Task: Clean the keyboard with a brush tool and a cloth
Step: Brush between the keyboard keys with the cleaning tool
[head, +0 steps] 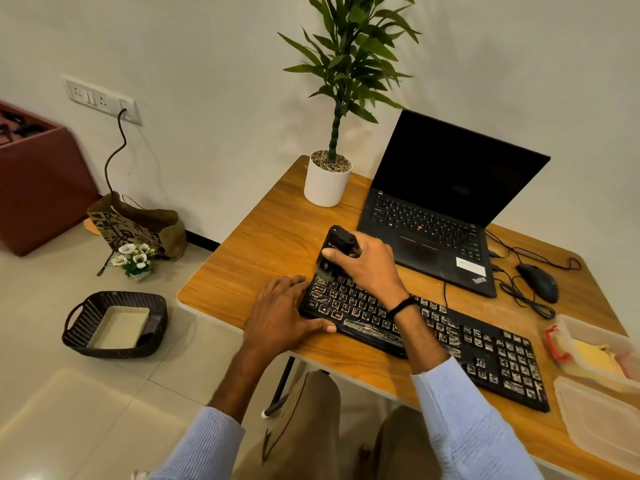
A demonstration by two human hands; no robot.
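Observation:
A black keyboard (478, 355) with dusty, whitish keys lies slantwise on the wooden table (270, 237). My left hand (282, 313) holds the keyboard's left end, thumb along its front edge. My right hand (370, 265) grips a black brush tool (337, 242), whose lower end meets the top-left keys. A yellow cloth (594, 358) lies in a clear plastic container (588, 336) at the right edge of the table.
An open black laptop (446, 202) stands behind the keyboard, with a black mouse (538, 282) and tangled cables to its right. A white potted plant (327, 181) is at the table's back corner. A container lid (599, 417) lies front right. A wicker basket (114, 323) sits on the floor.

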